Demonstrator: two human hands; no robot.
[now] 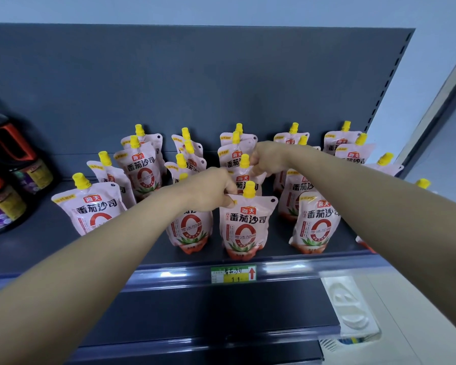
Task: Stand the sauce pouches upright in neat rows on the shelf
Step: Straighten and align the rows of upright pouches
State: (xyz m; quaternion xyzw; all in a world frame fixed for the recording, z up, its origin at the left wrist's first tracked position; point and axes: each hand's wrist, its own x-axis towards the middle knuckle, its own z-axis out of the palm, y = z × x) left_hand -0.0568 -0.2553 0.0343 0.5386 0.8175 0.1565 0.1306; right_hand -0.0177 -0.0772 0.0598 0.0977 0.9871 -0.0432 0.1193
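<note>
Both bare arms reaching in over shelf edge. Left hand pinching top left corner of front tomato sauce pouch, fingers closed on pink film just beside yellow spout cap. Right hand curled round top right shoulder of second pouch directly behind, fingertips by its yellow cap; grip looks closed, though exact contact partly hidden by knuckles. Front pouch upright near shelf lip, label facing out, above green and yellow price tag with red arrow on clear rail. Third pouch of same column further back, upright. More pink tomato sauce pouches standing in loose front-to-back columns across dark grey shelf: one at front left tilted slightly left, one just left of held pouch partly behind left wrist, one at front right leaning a little, others behind reaching grey back panel. Dark sauce jugs with orange handles at far left of shelf, well apart from pouches. Lower shelf edge below, white plastic piece at lower right
</note>
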